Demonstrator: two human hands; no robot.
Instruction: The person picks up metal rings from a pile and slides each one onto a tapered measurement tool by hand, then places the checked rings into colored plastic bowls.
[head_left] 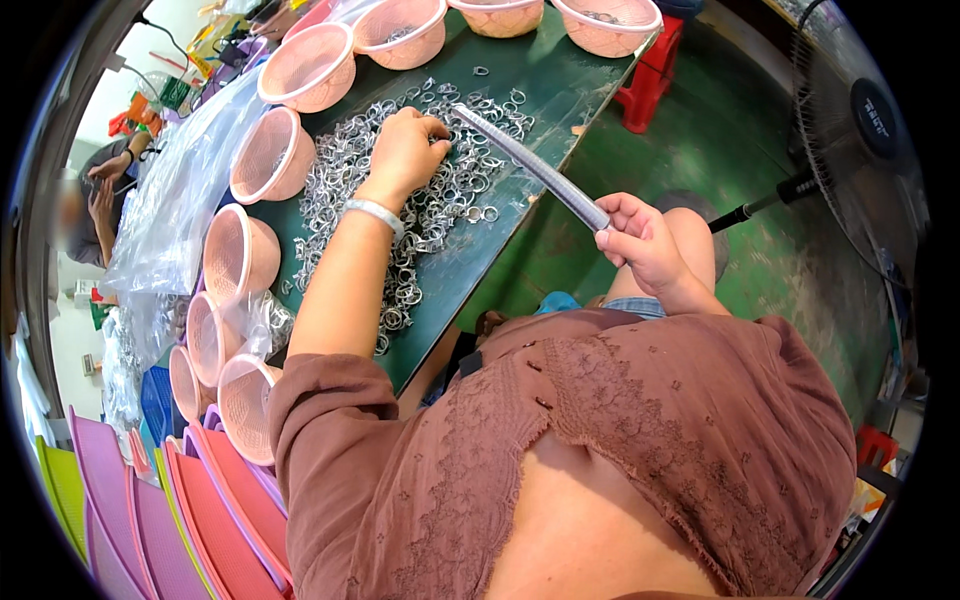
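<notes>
A tapered grey metal ring mandrel [545, 172] is held by its thick end in my right hand [640, 240], fingers wrapped around it. Its thin tip points up and left, over the edge of a loose heap of silver-coloured rings [345, 170]. My left hand [408, 152] is down among the rings, fingers curled and drawn toward the thumb. Whatever those fingertips hold is hidden. A pale bracelet [374, 214] circles my left wrist.
Pink plastic baskets, such as this one [308, 68], line the far and left sides of the dark green table [440, 300]. A red stool [655, 85] stands beyond its right edge. At right is a fan [870, 120]. Coloured trays [190, 510] lean at lower left; another person [105, 195] sits farther left.
</notes>
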